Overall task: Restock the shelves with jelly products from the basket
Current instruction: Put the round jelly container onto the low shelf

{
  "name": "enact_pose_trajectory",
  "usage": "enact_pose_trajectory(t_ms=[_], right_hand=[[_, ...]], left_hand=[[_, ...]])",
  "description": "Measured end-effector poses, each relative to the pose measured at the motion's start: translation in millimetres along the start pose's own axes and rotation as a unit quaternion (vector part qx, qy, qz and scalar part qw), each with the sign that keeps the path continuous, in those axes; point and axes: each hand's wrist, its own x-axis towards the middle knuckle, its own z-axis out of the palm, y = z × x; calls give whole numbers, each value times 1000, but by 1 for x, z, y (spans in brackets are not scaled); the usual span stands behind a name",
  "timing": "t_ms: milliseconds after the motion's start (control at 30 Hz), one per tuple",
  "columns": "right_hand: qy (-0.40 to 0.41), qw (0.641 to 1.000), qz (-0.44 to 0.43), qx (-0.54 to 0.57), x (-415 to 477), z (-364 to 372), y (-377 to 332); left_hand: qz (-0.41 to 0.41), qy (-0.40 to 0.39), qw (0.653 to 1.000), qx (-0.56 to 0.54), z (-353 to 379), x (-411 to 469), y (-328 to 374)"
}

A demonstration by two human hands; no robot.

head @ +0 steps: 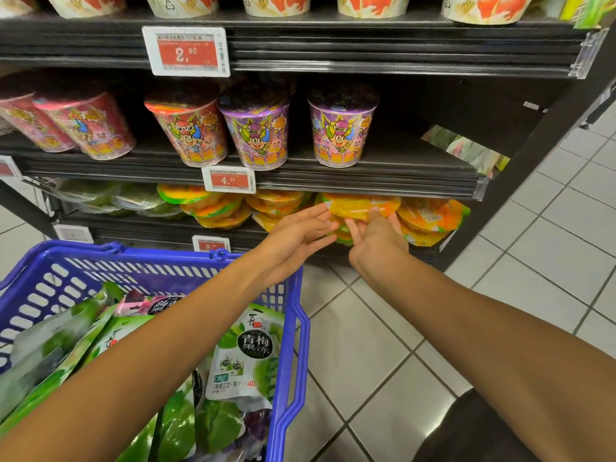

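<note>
My right hand (375, 240) grips a yellow-orange jelly cup (361, 205) by its lower edge, at the front of the bottom shelf (160, 230), with a green-rimmed cup just under it. My left hand (301, 233) is beside it on the left, fingers straight and spread, touching the cup's left rim without holding anything. More orange jelly cups (430, 218) are stacked on that shelf to either side. The blue basket (296, 331) at lower left holds several green jelly pouches (245, 355).
Purple and red cartoon cups (340, 128) stand on the middle shelf, with free room to their right. Green-lidded cups (133, 200) lie at the bottom shelf's left. Price tags (228, 179) hang on the shelf edges. White tiled floor (500, 278) lies to the right.
</note>
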Motion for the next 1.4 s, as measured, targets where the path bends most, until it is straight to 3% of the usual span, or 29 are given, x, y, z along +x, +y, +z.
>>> enact_pose_trajectory(t_ms=[67, 233, 500, 700, 767, 833, 967, 1167, 1400], right_hand=[[64, 997, -47, 17, 2, 1, -1], [65, 995, -76, 26, 4, 4, -2], [98, 994, -48, 18, 3, 5, 7], [114, 991, -21, -68, -11, 6, 23], [89, 991, -1, -104, -18, 9, 36], [8, 988, 66, -138, -25, 12, 51], [-125, 932, 224, -257, -43, 18, 89], [-142, 858, 328, -369, -57, 17, 145], [-136, 853, 324, -386, -40, 29, 185]], left_hand=[[-7, -3, 1000, 0, 2, 0, 2], [-21, -6, 1000, 15, 1, -2, 1], [-25, 7, 999, 36, -6, 0, 4], [-47, 47, 992, 104, -22, -8, 19], [-47, 62, 983, 166, -36, -16, 31], [-43, 70, 971, 225, -57, -28, 43], [-51, 113, 943, 309, -109, -59, 46], [-93, 232, 900, 358, -189, -98, 19], [-95, 347, 848, 390, -261, -98, 4]])
